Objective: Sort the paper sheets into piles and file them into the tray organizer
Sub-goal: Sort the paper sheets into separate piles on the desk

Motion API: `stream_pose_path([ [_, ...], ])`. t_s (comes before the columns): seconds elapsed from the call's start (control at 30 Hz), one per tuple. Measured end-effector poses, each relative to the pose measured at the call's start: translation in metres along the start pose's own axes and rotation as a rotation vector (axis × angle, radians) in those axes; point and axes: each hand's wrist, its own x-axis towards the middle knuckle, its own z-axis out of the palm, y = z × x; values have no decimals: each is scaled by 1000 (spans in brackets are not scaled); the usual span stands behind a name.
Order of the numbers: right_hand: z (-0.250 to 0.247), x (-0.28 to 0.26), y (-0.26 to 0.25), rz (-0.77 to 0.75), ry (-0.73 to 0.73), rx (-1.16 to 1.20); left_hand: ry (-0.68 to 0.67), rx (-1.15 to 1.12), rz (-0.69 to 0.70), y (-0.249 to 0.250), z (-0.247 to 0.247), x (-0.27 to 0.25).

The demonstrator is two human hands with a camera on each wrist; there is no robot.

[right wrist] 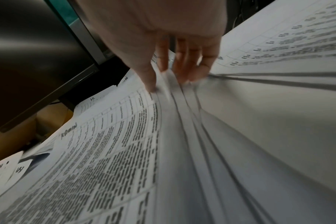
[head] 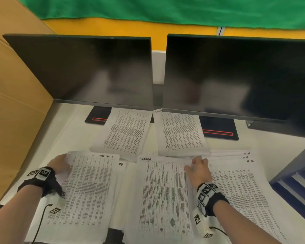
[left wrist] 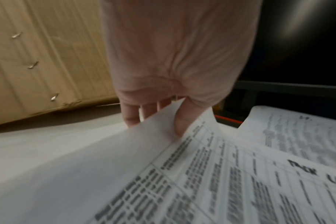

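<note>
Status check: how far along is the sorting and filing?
Done: the back left pile and back right pile lie stacked. In hand: left hand grips the front left sheet by its corner; right hand pinches the middle pile. Left: filing into the tray organizer.

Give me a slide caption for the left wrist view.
Left hand pinches the corner of a printed sheet beside a cardboard box.
</note>
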Motion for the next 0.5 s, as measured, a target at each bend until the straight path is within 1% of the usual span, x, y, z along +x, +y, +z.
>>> stream_pose_path([
  [0.07,-1,0,-1,-64,59,18,78,-18,-86,-3,3,2],
  [0.13,-2,0,-2,-130,85,-16,170,-48,-146,7,7,-5],
  [0.2,-4,0,-2,-207,93,-88,294,-2,-120,31,10,-18],
  [0.27,-6,2,0,-296,92,-169,394,32,10,59,17,-27],
  [0.3,-7,2,0,-331,86,-195,431,25,102,75,22,-31],
  [0.37,-10,3,1,-378,68,-228,469,-9,334,107,37,-42],
  [0.43,-11,2,2,-429,80,-253,417,-60,582,140,60,-54],
  [0.47,-12,1,3,-459,87,-256,350,-70,666,154,71,-60],
  [0.5,-14,-1,2,-485,79,-257,273,-59,718,166,83,-64],
])
